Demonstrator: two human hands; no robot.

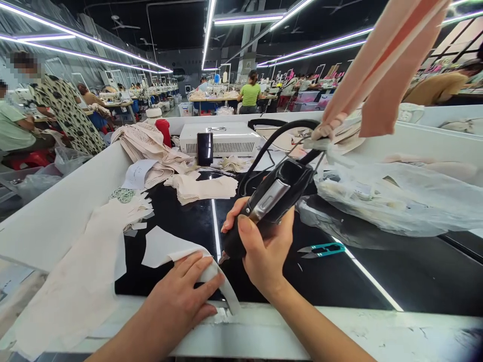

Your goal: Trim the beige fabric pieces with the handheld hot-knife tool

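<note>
Cream fabric piece [166, 246] lies at the near edge of the black table [377, 271], pinned under the left hand [177, 296], whose fingers are spread flat and pressing down, seemingly to stop the cloth sliding. The right hand [264, 246] is wrapped firmly round a black hand tool [269, 201], angled like a pen so its metal tip [223, 258] sits just beside the cloth's edge and the left fingertips. Teal snips [322, 250] rest within easy reach to the right, near a plastic bag [396, 201] toward the right edge.
</note>
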